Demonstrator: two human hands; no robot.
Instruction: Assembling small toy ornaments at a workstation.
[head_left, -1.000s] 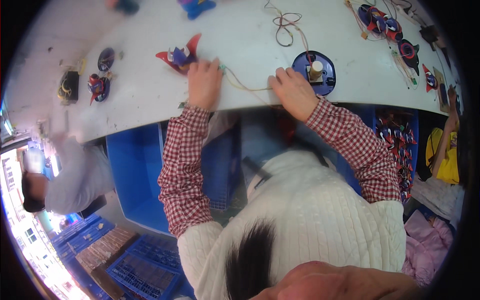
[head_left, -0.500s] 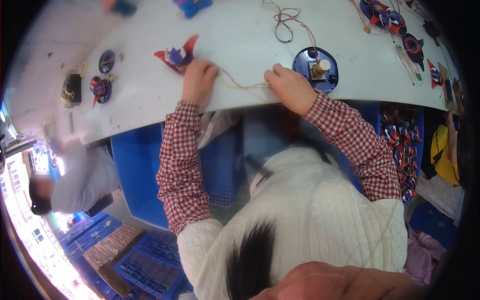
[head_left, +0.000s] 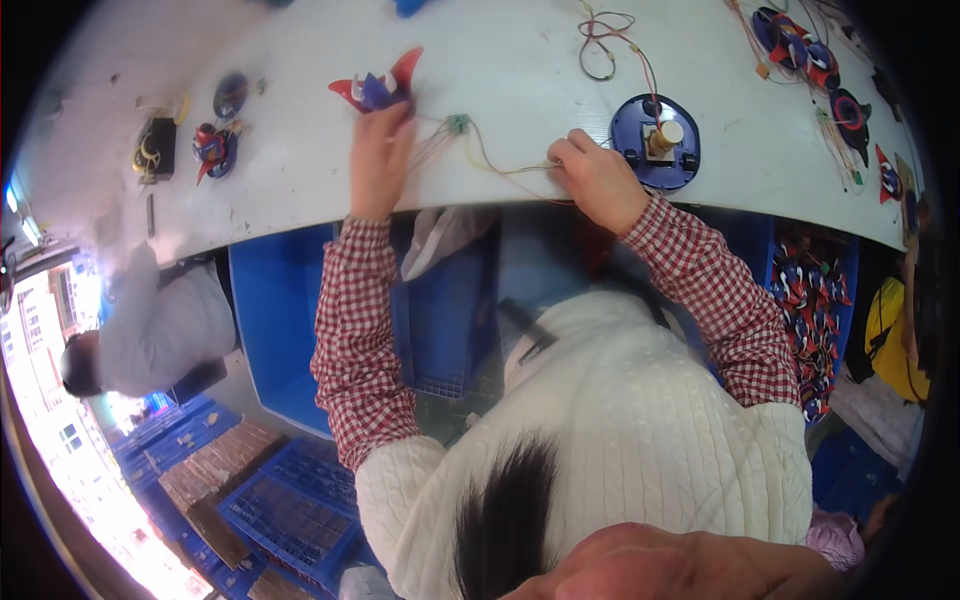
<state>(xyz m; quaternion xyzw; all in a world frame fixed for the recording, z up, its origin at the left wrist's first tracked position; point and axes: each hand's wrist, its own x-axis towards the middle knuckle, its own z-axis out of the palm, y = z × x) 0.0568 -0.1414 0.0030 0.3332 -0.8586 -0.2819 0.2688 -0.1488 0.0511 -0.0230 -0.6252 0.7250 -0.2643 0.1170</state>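
So up close it's all white cable-knit vest and red checked sleeves, blue plastic crates (head_left: 285,330) under the white worktable (head_left: 520,60). At the table edge the right hand (head_left: 598,180) is closed, pinching a thin bundle of yellowish wires (head_left: 490,165) flat against the top, just beside a round blue base with a small motor (head_left: 656,143). Further out, the left hand (head_left: 378,160) has its fingers wrapped on a red-and-blue winged plastic toy shell (head_left: 378,88). Looks like the wiring-up stage; I'd guess next comes bringing shell and base together without snagging those leads.
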